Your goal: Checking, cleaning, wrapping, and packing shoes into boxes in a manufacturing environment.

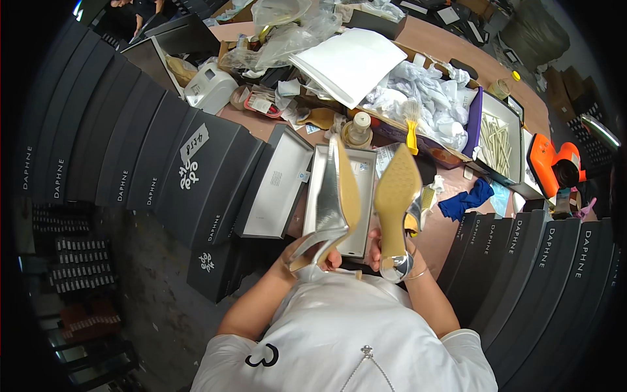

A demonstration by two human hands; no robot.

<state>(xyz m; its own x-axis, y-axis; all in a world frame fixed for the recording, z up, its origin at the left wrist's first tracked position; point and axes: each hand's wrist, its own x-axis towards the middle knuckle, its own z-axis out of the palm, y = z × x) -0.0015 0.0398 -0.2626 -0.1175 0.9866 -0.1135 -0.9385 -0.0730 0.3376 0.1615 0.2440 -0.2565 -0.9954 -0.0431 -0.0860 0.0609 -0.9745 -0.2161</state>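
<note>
Two silver pointed shoes with tan soles are held up side by side, toes pointing away from me. My left hand (pixel 332 259) grips the left shoe (pixel 332 206) near its heel; this shoe is turned so its silver side and strap show. With my right hand (pixel 375 250) I hold the right shoe (pixel 396 193) at the heel end, its sole facing up. The shoes hide part of both hands. Below and beyond them lies an open, pale-lined shoe box (pixel 363 225). The dark box lid (pixel 277 185) rests tilted at its left, white inside showing.
Stacked dark shoe boxes (pixel 202 176) line the left, and more boxes (pixel 522 261) stand at right. A purple-edged box (pixel 473 124) holds crumpled paper. Around it are a yellow brush (pixel 411 136), a pump bottle (pixel 359 129), a blue cloth (pixel 467 199) and a box of sticks (pixel 498 145).
</note>
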